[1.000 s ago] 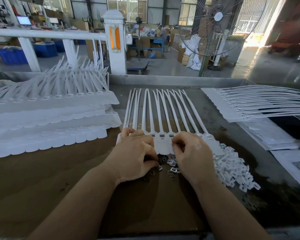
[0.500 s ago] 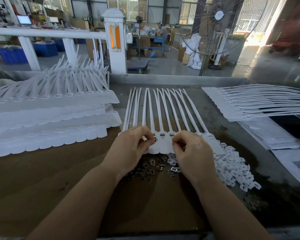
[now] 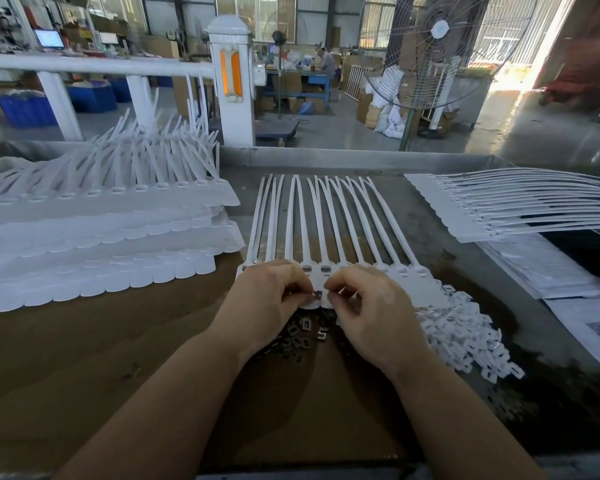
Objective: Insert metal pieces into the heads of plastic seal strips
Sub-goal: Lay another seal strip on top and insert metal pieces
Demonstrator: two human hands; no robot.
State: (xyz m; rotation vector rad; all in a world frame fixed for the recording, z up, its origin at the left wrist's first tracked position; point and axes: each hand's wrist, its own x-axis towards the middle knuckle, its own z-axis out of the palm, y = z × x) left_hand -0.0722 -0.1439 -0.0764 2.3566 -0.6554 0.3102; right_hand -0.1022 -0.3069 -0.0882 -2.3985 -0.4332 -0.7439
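A joined row of white plastic seal strips (image 3: 329,220) lies in front of me, tails pointing away, heads near my hands. Two heads (image 3: 316,269) show small metal inserts. My left hand (image 3: 267,299) pinches a small metal piece (image 3: 317,294) at its fingertips, just over the strips' flat tags. My right hand (image 3: 371,306) has curled fingers meeting the same piece from the right. A heap of dark metal pieces (image 3: 300,336) lies on the brown cardboard under and between my hands.
Stacks of white seal strips (image 3: 101,237) fill the left side. Another sheet of strips (image 3: 516,209) lies at the right over papers (image 3: 548,268). A pile of small white plastic caps (image 3: 465,337) sits right of my hands. A large fan (image 3: 437,53) stands beyond the table.
My left hand lifted from the metal pile with a piece and moved right to meet my right hand. My right hand shifted slightly left toward it.
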